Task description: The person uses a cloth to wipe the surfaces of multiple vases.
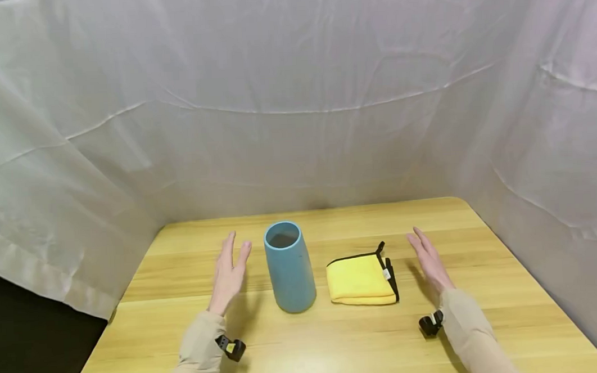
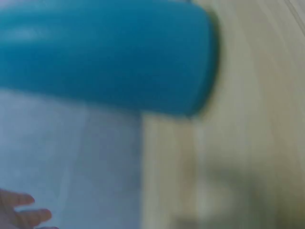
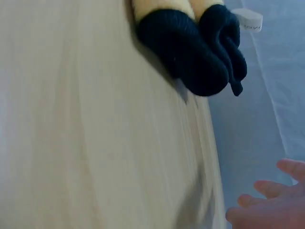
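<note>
A tall blue vase (image 1: pixel 291 277) with a round open mouth stands upright on the wooden table. To its left my left hand (image 1: pixel 228 276) hovers with fingers extended, apart from it. The left wrist view shows the vase's side (image 2: pixel 109 57) close up and blurred. Right of the vase lies a folded yellow cloth (image 1: pixel 360 279) with black edging, a black loop and a small white tag. My right hand (image 1: pixel 430 261) is held to the right of the cloth, fingers straight, touching nothing. In the right wrist view the cloth's black edge (image 3: pixel 176 47) is near.
The wooden table (image 1: pixel 307 355) has a light grain. Pale hanging fabric (image 1: pixel 297 153) encloses its back and sides. A dark area (image 1: pixel 27 336) lies beyond the left edge. Each wrist wears a small black camera, such as the right wrist camera (image 1: pixel 430 324).
</note>
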{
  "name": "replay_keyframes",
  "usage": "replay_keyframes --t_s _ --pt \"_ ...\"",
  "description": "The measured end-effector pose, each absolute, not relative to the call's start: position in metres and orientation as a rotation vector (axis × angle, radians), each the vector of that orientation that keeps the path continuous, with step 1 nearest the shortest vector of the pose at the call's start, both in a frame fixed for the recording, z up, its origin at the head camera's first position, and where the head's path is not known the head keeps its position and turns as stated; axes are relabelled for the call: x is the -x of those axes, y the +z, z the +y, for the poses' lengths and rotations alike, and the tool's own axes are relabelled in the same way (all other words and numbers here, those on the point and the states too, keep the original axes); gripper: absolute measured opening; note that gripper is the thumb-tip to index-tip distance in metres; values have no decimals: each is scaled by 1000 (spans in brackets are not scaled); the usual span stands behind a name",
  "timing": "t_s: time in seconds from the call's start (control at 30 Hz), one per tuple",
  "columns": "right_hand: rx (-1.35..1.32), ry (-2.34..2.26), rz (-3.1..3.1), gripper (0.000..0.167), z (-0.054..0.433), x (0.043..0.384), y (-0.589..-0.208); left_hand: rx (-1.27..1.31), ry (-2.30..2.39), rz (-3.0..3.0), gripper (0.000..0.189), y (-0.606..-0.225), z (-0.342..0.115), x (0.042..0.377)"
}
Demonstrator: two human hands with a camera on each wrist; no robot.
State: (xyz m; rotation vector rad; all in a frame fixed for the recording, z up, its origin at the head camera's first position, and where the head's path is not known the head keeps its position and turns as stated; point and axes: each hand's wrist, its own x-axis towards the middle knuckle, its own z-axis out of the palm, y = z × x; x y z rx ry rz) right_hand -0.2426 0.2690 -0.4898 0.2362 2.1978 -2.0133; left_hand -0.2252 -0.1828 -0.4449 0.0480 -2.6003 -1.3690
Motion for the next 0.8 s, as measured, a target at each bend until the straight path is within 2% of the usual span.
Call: replay_keyframes --t_s 0.2,0.27,0.47,0.8 --pt "-183 -2138 2088 84 272 241 -496 26 -1498 -2291 56 -420 -143 203" --pt "-167 -2136 2086 84 273 240 -498 52 -1515 -2252 58 -414 -130 196" --pt "-160 -2183 2053 84 269 234 -499 78 -1511 -2235 81 -403 -100 188" --pt "-104 -2219 1995 82 256 230 -498 102 -1557 -2120 71 -403 -90 192"
